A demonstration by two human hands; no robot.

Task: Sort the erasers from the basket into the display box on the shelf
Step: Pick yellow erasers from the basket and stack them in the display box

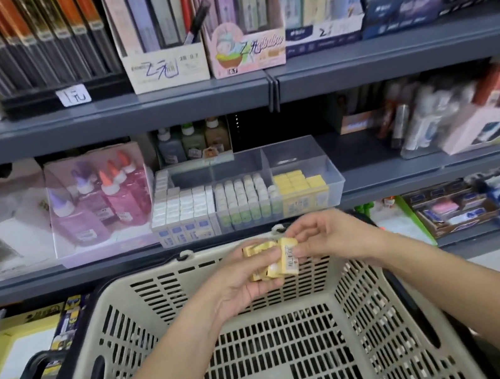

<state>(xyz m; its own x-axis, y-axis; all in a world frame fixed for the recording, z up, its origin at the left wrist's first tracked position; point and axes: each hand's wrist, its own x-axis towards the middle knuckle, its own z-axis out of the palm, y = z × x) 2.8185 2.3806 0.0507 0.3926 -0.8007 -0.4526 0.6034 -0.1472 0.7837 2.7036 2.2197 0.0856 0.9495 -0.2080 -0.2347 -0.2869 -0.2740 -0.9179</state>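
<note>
While left hand [240, 277] cups several yellow erasers [262, 261], right hand [326, 236] fingers [302, 251] pinch one.

yellow erasers [273, 259] above beige basket [123, 313]

yellow erasers [273, 259] between the hands, beige slotted basket [301, 346] under them, grey shelf [385, 59] above, pink glue bottles [117, 195] up left
</note>
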